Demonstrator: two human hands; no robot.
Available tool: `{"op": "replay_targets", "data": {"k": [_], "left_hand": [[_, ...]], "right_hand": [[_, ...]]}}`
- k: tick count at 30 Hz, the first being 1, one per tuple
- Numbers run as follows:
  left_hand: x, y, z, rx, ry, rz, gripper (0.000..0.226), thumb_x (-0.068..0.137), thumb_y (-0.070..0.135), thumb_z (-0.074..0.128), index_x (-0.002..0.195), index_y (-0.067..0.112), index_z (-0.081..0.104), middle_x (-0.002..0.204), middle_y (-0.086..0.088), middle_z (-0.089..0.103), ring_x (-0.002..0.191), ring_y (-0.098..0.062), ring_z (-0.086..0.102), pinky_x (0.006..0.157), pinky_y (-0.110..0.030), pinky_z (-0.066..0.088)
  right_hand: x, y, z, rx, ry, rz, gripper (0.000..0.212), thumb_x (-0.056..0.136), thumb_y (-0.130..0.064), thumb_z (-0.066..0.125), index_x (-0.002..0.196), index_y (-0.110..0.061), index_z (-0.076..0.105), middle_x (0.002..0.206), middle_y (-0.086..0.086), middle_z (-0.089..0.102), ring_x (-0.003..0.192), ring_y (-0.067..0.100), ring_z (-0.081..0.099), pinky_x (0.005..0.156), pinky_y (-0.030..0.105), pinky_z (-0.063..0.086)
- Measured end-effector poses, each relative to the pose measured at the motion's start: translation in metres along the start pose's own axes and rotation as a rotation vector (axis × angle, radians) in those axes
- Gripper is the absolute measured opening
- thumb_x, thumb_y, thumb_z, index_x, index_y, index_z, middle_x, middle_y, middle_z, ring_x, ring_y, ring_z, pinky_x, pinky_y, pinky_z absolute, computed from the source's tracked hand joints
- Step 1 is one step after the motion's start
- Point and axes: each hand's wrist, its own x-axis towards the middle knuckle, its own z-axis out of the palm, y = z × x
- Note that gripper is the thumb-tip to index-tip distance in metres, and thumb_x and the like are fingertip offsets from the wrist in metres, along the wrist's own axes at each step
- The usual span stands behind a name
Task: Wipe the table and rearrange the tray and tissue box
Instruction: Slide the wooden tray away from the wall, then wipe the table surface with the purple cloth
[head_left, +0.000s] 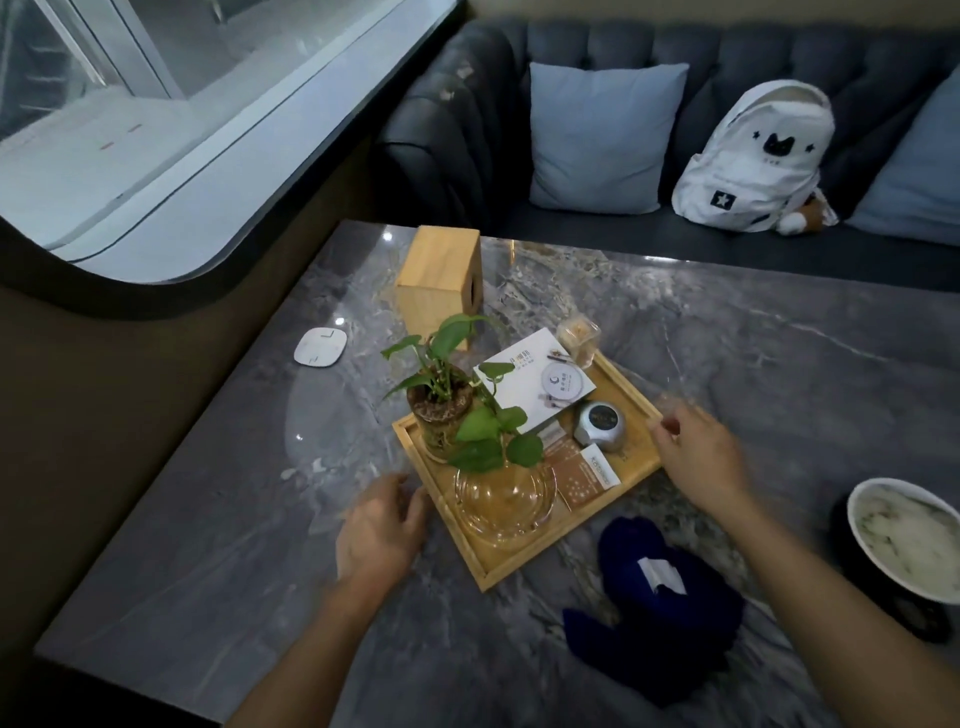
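Note:
A wooden tray sits in the middle of the grey marble table, holding a potted plant, a glass ashtray, cards and a small silver device. My left hand is at the tray's near-left edge, fingers apart and touching or nearly touching the rim. At the tray's right corner is my right hand, blurred, fingers spread close to the rim. The wooden tissue box stands upright behind the tray at the table's far left. A dark blue cloth lies crumpled on the table in front of the tray.
A white square coaster-like pad lies at the table's left. A round bin with a white liner stands at the right edge. Behind the table is a dark sofa with cushions and a white backpack. A window runs along the left.

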Motion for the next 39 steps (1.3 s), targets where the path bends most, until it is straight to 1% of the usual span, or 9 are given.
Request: {"op": "replay_targets", "data": {"k": [3,6,10,13,16,21,30,35,39], "left_hand": [[-0.018,-0.01,0.006,0.072,-0.005,0.108,0.053,0.084,0.046,0.044,0.118,0.008,0.055,0.112,-0.013,0.063,0.104,-0.03,0.058,0.086,-0.041,0.049],[-0.032,-0.02,0.013,0.158,-0.013,0.098,0.077,0.079,0.059,0.028,0.135,0.008,0.044,0.139,-0.012,0.05,0.129,-0.027,0.044,0.108,-0.04,0.036],[-0.049,-0.026,0.02,0.236,-0.067,0.075,0.09,0.073,0.067,0.008,0.147,0.016,0.018,0.157,-0.004,0.02,0.146,-0.018,0.011,0.119,-0.035,0.009],[-0.055,-0.029,0.024,0.275,-0.076,0.087,0.094,0.071,0.071,0.0,0.148,0.017,0.009,0.159,-0.002,0.012,0.147,-0.016,0.004,0.12,-0.033,0.002],[-0.057,-0.032,0.028,0.303,-0.054,0.095,0.108,0.064,0.078,-0.019,0.148,0.016,0.008,0.159,-0.002,0.011,0.147,-0.016,0.004,0.119,-0.032,0.0],[-0.056,-0.032,0.026,0.276,-0.045,0.096,0.108,0.064,0.079,-0.017,0.147,0.016,0.012,0.158,-0.002,0.015,0.146,-0.016,0.007,0.119,-0.033,0.004],[-0.06,-0.06,-0.008,0.201,0.124,-0.05,0.081,0.079,0.061,0.016,0.143,0.013,0.03,0.153,-0.007,0.032,0.143,-0.021,0.024,0.119,-0.036,0.015],[-0.054,-0.099,-0.037,0.211,0.162,-0.232,0.072,0.091,0.056,0.029,0.147,0.013,0.016,0.158,-0.003,0.015,0.147,-0.017,0.007,0.121,-0.035,0.006],[-0.047,-0.126,-0.054,0.219,0.169,-0.361,0.072,0.091,0.055,0.028,0.148,0.016,0.006,0.16,0.001,0.003,0.147,-0.014,-0.002,0.121,-0.034,0.0]], "right_hand": [[-0.035,-0.005,-0.003,0.091,-0.037,0.012,0.034,0.088,-0.042,0.049,0.099,-0.011,0.057,0.102,0.009,0.062,0.088,0.025,0.057,0.075,0.038,0.047],[-0.069,-0.005,-0.004,0.1,-0.136,0.033,0.057,0.081,-0.061,0.045,0.12,-0.019,0.05,0.125,0.005,0.054,0.114,0.025,0.05,0.099,0.048,0.038],[-0.109,0.005,0.001,0.033,-0.362,0.014,0.105,0.051,-0.093,0.025,0.139,-0.036,0.018,0.152,-0.004,0.023,0.137,0.022,0.025,0.11,0.057,0.021],[-0.13,0.014,0.011,-0.12,-0.55,-0.062,0.118,0.039,-0.097,0.03,0.139,-0.046,-0.006,0.156,-0.006,-0.001,0.142,0.021,0.003,0.114,0.058,0.008],[-0.135,0.015,0.017,-0.248,-0.533,-0.087,0.112,0.052,-0.085,0.048,0.139,-0.044,-0.007,0.156,-0.003,-0.002,0.142,0.022,0.001,0.114,0.054,0.008],[-0.136,0.003,0.025,-0.235,-0.341,-0.152,0.075,0.076,-0.052,0.057,0.139,-0.03,0.022,0.147,0.001,0.028,0.133,0.021,0.027,0.108,0.038,0.025],[-0.14,-0.036,0.033,-0.025,-0.416,-0.352,0.068,0.067,-0.04,0.063,0.131,-0.031,0.04,0.135,-0.007,0.04,0.123,0.018,0.04,0.097,0.03,0.034],[-0.146,-0.079,0.051,0.184,-0.342,-0.546,0.062,0.053,-0.042,0.054,0.114,-0.032,0.052,0.117,0.001,0.059,0.103,0.022,0.058,0.082,0.033,0.044],[-0.143,-0.12,0.061,0.265,-0.301,-0.606,0.06,0.053,-0.04,0.054,0.113,-0.036,0.049,0.115,-0.011,0.052,0.103,0.016,0.055,0.084,0.029,0.041]]}}
